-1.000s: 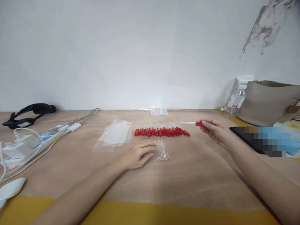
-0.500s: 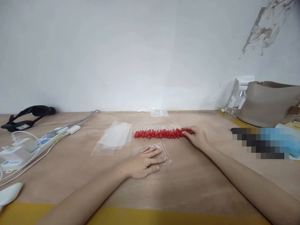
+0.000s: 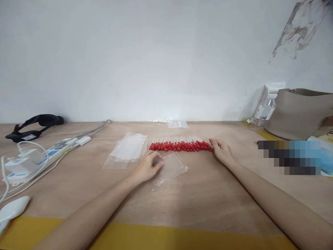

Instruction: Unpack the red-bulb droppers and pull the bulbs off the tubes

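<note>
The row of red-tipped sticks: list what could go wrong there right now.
1. The right hand rests at the right end of the row of red-tipped sticks; a nudge could scatter the tightly packed line.
2. The left hand grips only the edge of the small clear bag, which is thin and could slip or crumple.
3. The stack of clear bags lies close by and might get dragged along.

Bare forearms; bare hands (image 3: 148, 168)

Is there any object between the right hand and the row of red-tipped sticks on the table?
Nothing visible. The right hand lies on the table at the right end of the row of red-tipped sticks, its fingers next to the last sticks.
</note>
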